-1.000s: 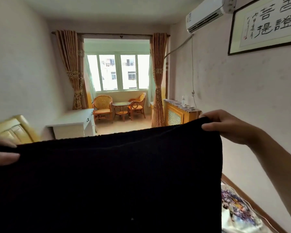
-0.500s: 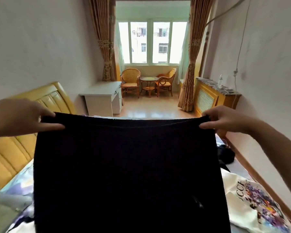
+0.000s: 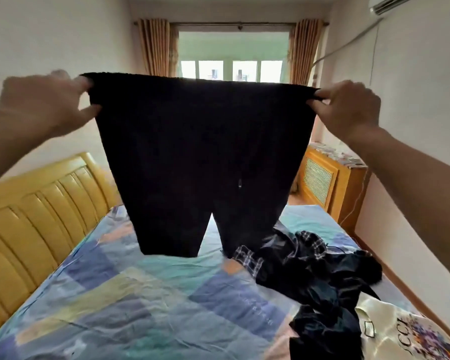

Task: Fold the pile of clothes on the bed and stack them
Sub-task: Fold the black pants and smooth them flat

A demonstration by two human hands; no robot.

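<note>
- My left hand point(image 3: 47, 102) and right hand point(image 3: 348, 107) each pinch a waistband corner of the black shorts point(image 3: 200, 157).
- Shorts hang spread above the bed point(image 3: 140, 294); dark clothes pile point(image 3: 320, 271) lies to the right.

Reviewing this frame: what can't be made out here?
Head view only:
- Left hand: motion-blurred, so its grip on the black shorts is unclear.
- Room behind the shorts: hidden by the fabric.
- Dark clothes pile: tangled, so the item count is unclear.
- Cream printed garment: cut off by the frame corner.

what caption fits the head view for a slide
Both hands, left hand and right hand, hold black pants by the waistband above the bed.
</note>
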